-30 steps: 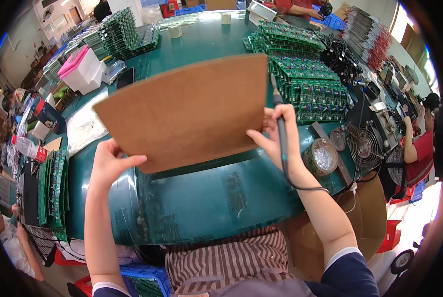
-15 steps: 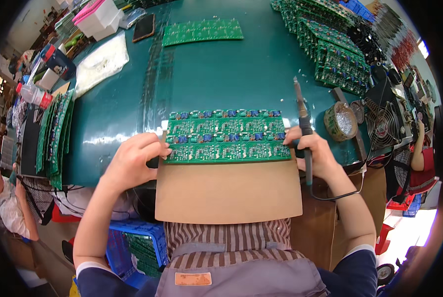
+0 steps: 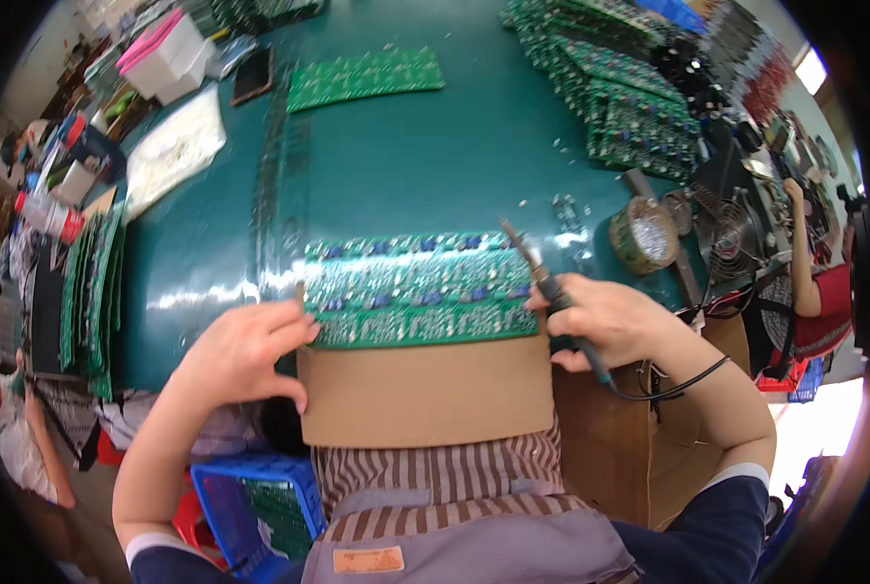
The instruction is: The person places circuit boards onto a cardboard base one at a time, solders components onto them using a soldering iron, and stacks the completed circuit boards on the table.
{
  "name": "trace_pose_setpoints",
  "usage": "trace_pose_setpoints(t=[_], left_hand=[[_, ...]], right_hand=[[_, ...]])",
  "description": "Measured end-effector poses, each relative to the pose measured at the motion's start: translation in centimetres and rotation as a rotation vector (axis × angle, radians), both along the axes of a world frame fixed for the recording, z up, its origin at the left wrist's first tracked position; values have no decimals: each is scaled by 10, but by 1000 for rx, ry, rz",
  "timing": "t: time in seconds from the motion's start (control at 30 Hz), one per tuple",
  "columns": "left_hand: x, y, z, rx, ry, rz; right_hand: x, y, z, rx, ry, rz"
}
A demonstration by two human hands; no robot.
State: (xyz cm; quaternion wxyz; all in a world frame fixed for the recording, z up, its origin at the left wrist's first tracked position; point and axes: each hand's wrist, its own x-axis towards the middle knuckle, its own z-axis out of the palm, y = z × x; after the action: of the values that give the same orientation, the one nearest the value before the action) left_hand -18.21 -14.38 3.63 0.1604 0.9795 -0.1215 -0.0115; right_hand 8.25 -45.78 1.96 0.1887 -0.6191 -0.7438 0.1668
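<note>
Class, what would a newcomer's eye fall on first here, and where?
Probably the long green circuit board, over brown cardboard near the centre, between the left hand and right hand. Next, the soldering iron in the right hand, angled up toward the left. Then the stacked green boards at the upper right.

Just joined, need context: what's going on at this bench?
A person has both hands at a green circuit-board panel lying on a brown cardboard sheet. The left hand is at their left edges. The right hand holds a soldering iron, fingers by the panel's right edge, tip pointing away from the person. Another green panel lies farther across the table, with more stacked at far right.
</note>
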Motion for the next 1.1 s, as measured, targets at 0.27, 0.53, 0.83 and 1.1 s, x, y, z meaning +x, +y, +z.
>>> trace_pose_setpoints(t=[0.27,0.53,0.83,1.1], left_hand=[[4,-6,11,-40,26,52],[6,-9,45,-166,-59,278],[-7,1,27,-60,-224,629],[11,-32,-12,-251,-304,744]], right_hand=[[5,-5,17,45,-87,-4],[106,-17,67,574,-174,-674],[42,25,50,779,-25,-810],[-133,79,-8,575,439,-885]])
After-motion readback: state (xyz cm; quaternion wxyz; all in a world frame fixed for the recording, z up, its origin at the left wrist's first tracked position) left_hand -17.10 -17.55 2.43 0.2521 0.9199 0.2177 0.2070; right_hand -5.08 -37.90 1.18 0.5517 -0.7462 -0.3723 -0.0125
